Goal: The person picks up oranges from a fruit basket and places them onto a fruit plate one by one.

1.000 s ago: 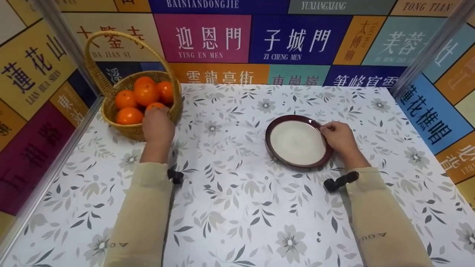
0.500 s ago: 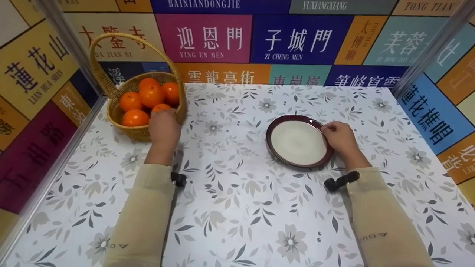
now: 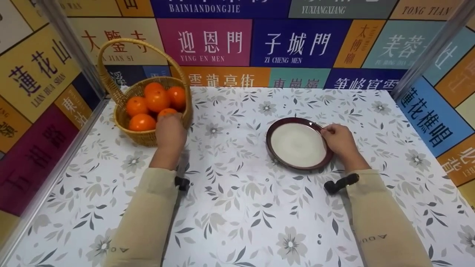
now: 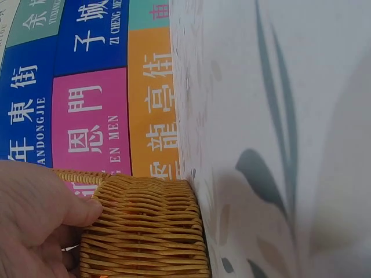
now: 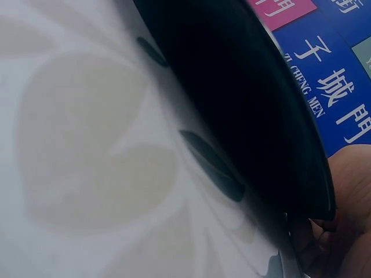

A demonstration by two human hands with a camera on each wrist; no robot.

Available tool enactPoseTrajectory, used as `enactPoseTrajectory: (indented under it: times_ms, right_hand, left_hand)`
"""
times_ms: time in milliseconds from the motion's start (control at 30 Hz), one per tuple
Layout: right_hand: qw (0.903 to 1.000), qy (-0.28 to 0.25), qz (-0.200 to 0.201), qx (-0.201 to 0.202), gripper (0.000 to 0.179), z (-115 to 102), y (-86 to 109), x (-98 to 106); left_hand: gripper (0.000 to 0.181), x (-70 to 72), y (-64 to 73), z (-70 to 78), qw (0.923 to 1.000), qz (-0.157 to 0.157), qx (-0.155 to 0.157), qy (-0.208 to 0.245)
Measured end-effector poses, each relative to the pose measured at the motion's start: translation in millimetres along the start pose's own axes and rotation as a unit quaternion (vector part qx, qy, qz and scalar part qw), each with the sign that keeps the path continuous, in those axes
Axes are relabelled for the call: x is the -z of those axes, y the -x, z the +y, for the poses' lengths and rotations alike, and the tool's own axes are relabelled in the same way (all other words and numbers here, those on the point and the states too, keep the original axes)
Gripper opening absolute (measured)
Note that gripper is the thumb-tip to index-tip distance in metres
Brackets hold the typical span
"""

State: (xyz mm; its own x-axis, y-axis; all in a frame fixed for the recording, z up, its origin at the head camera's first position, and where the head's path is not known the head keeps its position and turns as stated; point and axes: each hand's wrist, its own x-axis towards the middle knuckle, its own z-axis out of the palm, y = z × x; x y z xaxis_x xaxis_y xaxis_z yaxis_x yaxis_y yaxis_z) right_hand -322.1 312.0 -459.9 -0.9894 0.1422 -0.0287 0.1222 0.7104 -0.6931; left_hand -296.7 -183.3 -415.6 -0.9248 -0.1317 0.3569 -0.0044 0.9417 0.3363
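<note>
A woven wicker basket [image 3: 139, 138] with a tall arched handle stands at the back left, holding several orange citrus fruits [image 3: 157, 99]. My left hand [image 3: 171, 134] grips its near right rim. In the left wrist view the thumb lies on the outside of the woven wall, while the other fingers are mostly hidden behind the rim. To the right is a round plate [image 3: 298, 145] with a cream middle and dark red rim. My right hand [image 3: 339, 140] pinches that rim at its right side. The right wrist view shows the plate's dark underside [image 5: 243, 110] close over the cloth.
A white cloth with grey leaves and flowers [image 3: 237, 207] covers the table. Colourful panels with Chinese lettering [image 3: 207, 42] close off the back and both sides. Between basket and plate lies a stretch of patterned cloth [image 3: 230, 129]. A dark device [image 3: 341, 183] sits on the right wrist.
The basket with its fruits has shifted rightward together with my left hand. My right hand and the plate have stayed in place. The head view has tipped slightly.
</note>
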Motion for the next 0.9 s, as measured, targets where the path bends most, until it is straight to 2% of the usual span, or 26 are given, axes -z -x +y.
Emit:
enactPoseTrajectory:
  times_ms: [200, 333, 567, 900]
  right_hand:
    - [0.9999, 0.004, 0.007, 0.006, 0.034, 0, 0.5, -1]
    - [0.9999, 0.007, 0.008, 0.007, 0.034, 0, 0.3, -1]
    - [0.9999, 0.007, 0.009, 0.011, 0.032, 1, -0.8, 0]
    - [0.9997, 0.008, 0.007, 0.021, 0.033, 1, -1.5, 0]
  left_hand:
    - [0.017, 0.0, 1.7, 3.4, 0.9998, -0.003, -0.019, 0.009]
    - [0.019, 1.5, 3.6, 7.6, 0.9995, -0.016, -0.026, 0.012]
    - [0.018, 2.8, 5.9, 15.5, 0.9988, -0.029, -0.04, -0.003]
    - [0.017, 5.7, 10.7, 28.5, 0.9972, -0.065, -0.033, 0.016]
